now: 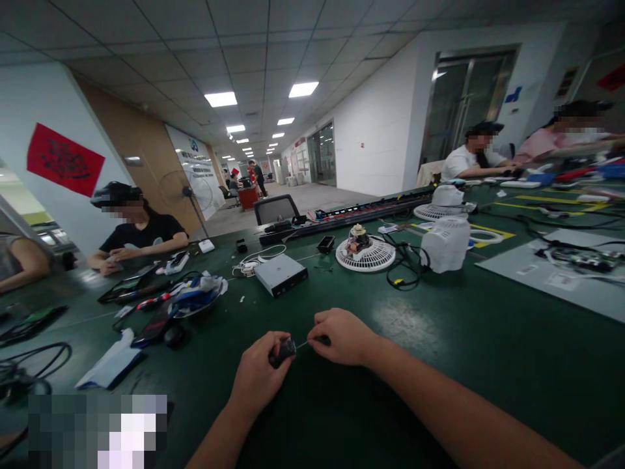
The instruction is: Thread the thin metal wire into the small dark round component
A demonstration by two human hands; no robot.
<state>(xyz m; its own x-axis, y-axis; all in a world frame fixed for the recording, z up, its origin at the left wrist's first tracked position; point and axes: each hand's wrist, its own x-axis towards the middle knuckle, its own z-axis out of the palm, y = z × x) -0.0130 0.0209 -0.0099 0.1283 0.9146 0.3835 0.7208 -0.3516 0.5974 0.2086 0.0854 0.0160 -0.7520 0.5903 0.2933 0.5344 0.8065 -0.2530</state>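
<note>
Near the middle of the green table [342, 293], my left hand [261, 368] is closed round a small dark handle [283, 352]. A thin metal shaft [302, 344] sticks out of it to the right, like a screwdriver's. My right hand [342, 337] pinches the far end of this shaft with thumb and forefinger; the tip is hidden by the fingers. Beyond the hands lies a silver disc drive [282, 274]. A white fan grille [366, 255] with an exposed motor is on the table farther right.
Cables, a blue cloth bundle [198, 293] and a pale folded mask [110, 361] lie at left. A white housing [445, 244] and black cable [405, 264] are at right, near a grey mat [561, 270]. A person [141, 228] sits at left; others sit at far right.
</note>
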